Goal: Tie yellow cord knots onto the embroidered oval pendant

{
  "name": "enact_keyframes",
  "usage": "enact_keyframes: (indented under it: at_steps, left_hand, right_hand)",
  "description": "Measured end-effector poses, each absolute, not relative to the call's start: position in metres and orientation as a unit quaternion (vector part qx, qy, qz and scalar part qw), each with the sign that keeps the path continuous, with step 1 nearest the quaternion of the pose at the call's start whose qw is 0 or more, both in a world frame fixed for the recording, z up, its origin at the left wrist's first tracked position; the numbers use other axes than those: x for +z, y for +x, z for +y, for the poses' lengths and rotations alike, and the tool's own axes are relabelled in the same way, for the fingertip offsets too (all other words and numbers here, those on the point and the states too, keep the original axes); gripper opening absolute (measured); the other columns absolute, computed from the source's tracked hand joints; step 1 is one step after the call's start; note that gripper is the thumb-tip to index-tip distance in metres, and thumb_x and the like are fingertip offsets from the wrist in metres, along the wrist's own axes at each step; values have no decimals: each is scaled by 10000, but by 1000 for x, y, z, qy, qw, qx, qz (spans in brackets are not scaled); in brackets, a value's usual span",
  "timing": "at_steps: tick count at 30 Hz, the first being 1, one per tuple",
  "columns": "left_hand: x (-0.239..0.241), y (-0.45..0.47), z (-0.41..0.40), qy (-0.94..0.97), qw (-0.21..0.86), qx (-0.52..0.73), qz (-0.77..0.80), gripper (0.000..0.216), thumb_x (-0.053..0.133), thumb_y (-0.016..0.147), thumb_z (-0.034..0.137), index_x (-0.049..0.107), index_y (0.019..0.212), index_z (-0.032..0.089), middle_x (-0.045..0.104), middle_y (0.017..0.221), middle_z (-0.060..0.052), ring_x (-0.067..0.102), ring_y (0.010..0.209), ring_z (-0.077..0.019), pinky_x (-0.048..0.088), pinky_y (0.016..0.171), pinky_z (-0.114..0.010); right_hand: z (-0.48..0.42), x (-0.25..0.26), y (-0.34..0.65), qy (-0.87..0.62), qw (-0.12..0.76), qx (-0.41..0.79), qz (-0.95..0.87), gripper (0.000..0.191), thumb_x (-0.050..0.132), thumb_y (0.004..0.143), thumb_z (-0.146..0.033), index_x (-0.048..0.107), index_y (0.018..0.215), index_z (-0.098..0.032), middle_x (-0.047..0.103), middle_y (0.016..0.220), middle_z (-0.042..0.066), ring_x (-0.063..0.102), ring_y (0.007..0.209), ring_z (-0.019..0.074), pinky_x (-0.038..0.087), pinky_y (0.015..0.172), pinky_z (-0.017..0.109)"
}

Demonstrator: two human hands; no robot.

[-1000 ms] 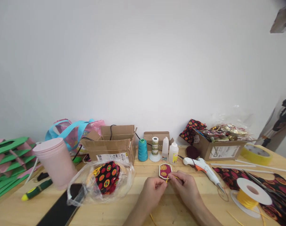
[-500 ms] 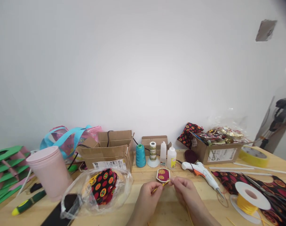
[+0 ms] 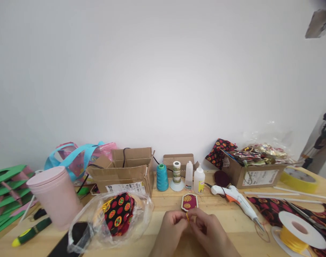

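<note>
A small dark-red fabric piece (image 3: 189, 202) with gold motifs and a pale rim lies just beyond my fingertips. Below its lower edge, a short bit of yellow cord (image 3: 187, 215) shows between my hands. My left hand (image 3: 171, 228) pinches at the cord, thumb against bent fingers. Close against it, my right hand (image 3: 208, 228) is closed on the same cord with thumb and fingertips. The fingers hide most of the cord there. On the right stands a white spool (image 3: 302, 228) wound with yellow cord.
A white glue gun (image 3: 239, 201) lies right of my hands, near scissors (image 3: 307, 216) on patterned cloth. Glue bottles (image 3: 199, 180) and a teal thread cone (image 3: 162, 177) stand behind. Left are a plastic bag (image 3: 141, 221), a cardboard box (image 3: 120, 175) and a pink canister (image 3: 54, 196).
My hands have come together below the fabric piece, the right one moving in toward the left. The camera view has shifted slightly, most visibly at the right side.
</note>
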State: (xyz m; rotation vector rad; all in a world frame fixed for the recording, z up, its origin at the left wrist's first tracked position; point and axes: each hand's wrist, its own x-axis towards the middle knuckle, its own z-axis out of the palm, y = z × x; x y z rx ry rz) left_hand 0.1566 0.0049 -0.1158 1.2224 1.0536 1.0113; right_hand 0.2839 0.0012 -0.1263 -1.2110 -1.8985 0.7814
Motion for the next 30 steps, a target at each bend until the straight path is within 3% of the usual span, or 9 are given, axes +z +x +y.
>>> enact_keyframes:
  at_steps: [5,11,14,18,24,30]
  left_hand:
    - [-112,159,2,537,588,428,429,184,520,646,253,645,631,119,512,493,22,428,526,-112,314,522,-203]
    - [-123,158,8,566,507,418,497,260,458,697,290,553,520,126,301,433,70,269,453,-78,192,428,-191]
    - [-125,157,7,573,500,409,504,256,431,706,265,539,520,128,285,444,70,248,452,-76,188,422,-191]
    - [-120,157,5,603,495,407,474,274,416,716,252,567,534,113,367,479,47,310,500,-88,252,473,-190]
    - [-117,157,4,634,494,397,443,312,406,740,296,589,568,112,376,494,43,324,525,-95,271,497,-193]
    - [-122,157,6,598,518,411,453,295,449,719,345,550,557,120,322,459,65,274,452,-67,216,425,-182]
  right_hand:
    - [0,-126,286,-494,346,249,-758,187,405,704,-165,557,809,-191,315,456,-80,323,425,88,226,427,190]
    - [6,-129,288,-518,381,246,-725,213,448,723,-265,567,878,-181,284,440,-87,307,404,90,230,399,186]
    - [7,-128,291,-515,382,253,-725,250,447,735,-300,594,890,-170,410,456,-56,366,418,96,277,408,187]
    - [5,-123,293,-471,388,244,-754,235,424,759,-272,625,851,-194,604,666,23,516,584,137,381,541,207]
    - [3,-119,294,-467,356,183,-789,232,389,784,-241,618,812,-215,614,657,21,531,578,137,376,534,205]
    - [8,-124,296,-463,395,228,-760,232,400,785,-264,624,831,-222,642,748,32,564,666,157,410,605,224]
